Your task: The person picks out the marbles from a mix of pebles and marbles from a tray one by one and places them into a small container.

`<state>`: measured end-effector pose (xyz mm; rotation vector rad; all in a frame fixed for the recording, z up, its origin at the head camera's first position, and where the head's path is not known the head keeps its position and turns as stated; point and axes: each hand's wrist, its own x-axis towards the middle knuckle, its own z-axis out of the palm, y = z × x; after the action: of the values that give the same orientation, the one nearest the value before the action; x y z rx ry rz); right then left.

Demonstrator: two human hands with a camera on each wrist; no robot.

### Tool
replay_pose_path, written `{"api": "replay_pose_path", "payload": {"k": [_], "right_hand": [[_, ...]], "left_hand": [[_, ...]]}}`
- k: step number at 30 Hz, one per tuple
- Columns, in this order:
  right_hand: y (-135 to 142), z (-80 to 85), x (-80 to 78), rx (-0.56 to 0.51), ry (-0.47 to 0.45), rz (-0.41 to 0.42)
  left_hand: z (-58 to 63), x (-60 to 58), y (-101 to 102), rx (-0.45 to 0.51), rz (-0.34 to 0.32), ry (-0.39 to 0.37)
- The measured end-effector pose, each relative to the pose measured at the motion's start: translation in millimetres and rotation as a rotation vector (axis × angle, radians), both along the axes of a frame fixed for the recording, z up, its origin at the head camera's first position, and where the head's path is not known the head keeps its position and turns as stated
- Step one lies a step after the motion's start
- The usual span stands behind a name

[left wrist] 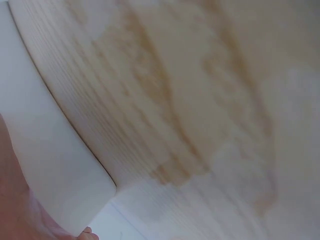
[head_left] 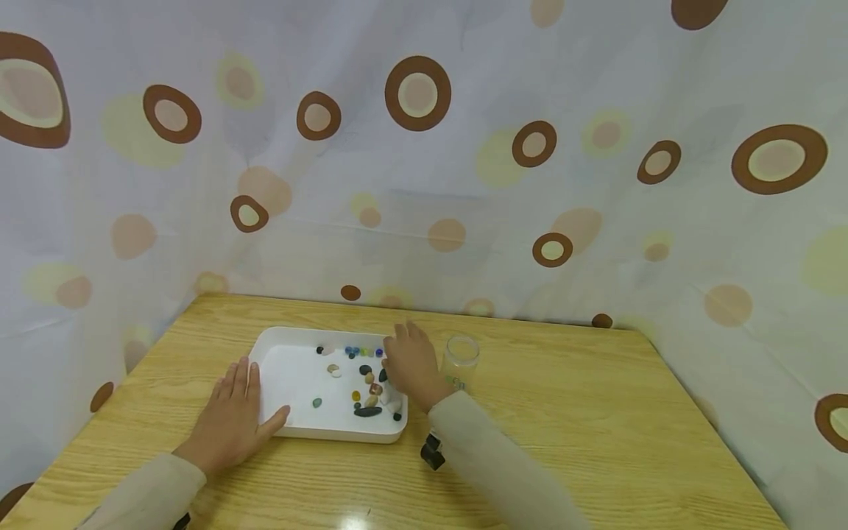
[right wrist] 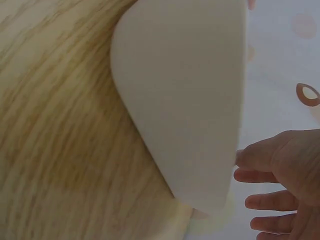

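A white tray (head_left: 294,383) lies on the table, with several small stones (head_left: 368,411) and beads mostly in its right half. Along its left edge rests my left hand (head_left: 228,416), fingers straight and thumb over the near rim. My right hand (head_left: 414,364) is over the tray's right side, fingers bent down. In the right wrist view its thumb and index fingertip come close together near the tray rim; I cannot tell whether they pinch anything. A clear jar (head_left: 460,353) with some small glass beads (head_left: 457,383) in the bottom stands just right of that hand.
The wooden table (head_left: 596,427) extends to the right of the jar. A patterned curtain (head_left: 490,243) hangs behind the table and along its sides. Blue, green and yellow beads (head_left: 356,351) form a row near the tray's far rim.
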<state>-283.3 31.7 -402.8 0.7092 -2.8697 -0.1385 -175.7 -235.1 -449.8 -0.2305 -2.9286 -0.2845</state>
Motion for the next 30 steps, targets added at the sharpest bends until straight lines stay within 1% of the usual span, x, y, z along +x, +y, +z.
{"api": "replay_pose_path", "payload": {"k": [5,7,10,14,19,23,30], "right_hand": [[1,-20.7,-11.0,0.006,-0.008,-0.036],[2,-27.2,-14.6,0.008,-0.017,-0.05],[3,-33.7,-19.3,-0.02,-0.043,-0.066],[1,-37.5,-23.5,-0.069,-0.067,-0.089],[0,-40.1,-25.5,-0.096,-0.059,-0.102],[0,-39.8,-25.0,-0.091,-0.051,-0.112],[-2,-40.7,-25.1,-0.065,-0.045,-0.12]], "left_hand": [[0.4,0.2,0,0.008,0.003,-0.01],[0.5,0.4,0,0.009,0.002,-0.012],[-0.1,0.8,0,0.008,0.001,-0.007],[-0.9,0.5,-1,0.013,-0.003,-0.001],[-1.8,-0.2,0,0.017,-0.003,-0.006],[-2.3,-0.7,0,0.025,-0.003,-0.012],[-2.6,-0.6,-1,0.01,-0.002,-0.009]]}}
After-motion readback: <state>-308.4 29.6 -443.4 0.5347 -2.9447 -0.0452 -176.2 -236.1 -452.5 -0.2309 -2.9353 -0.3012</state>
